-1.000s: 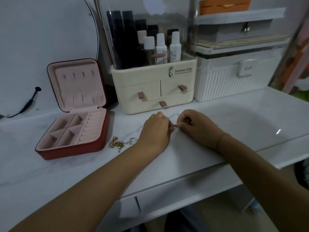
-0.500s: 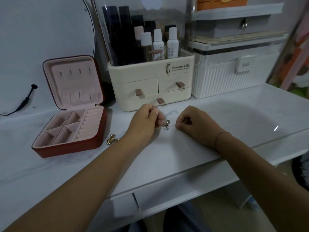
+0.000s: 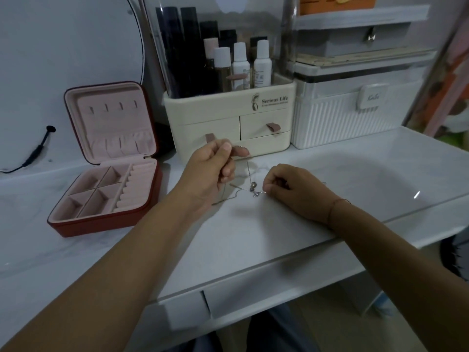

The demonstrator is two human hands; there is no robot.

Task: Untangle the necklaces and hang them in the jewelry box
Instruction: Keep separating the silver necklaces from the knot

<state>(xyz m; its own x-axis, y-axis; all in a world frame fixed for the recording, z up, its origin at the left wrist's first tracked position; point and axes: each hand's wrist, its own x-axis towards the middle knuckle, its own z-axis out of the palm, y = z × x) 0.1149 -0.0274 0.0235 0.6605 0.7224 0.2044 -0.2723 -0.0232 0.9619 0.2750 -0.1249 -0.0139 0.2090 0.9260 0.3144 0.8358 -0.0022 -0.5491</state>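
A thin necklace chain with small pendants stretches between my two hands above the white marble tabletop. My left hand is raised and pinches the chain's upper end between thumb and fingers. On the table to its right, my right hand pinches the chain beside the pendants. The red jewelry box stands open at the left, with pink compartments in its tray and a row of hooks inside its upright lid. Nothing hangs on the hooks.
A cream cosmetic organiser with drawers and bottles stands just behind my hands. A white ribbed case sits to its right. A round mirror with a black cable leans at the far left. A drawer front lies below the table edge.
My left hand has risen and drawn away from my right hand, pulling a length of chain up off the table. The gold pieces seen earlier by my left wrist are out of sight.
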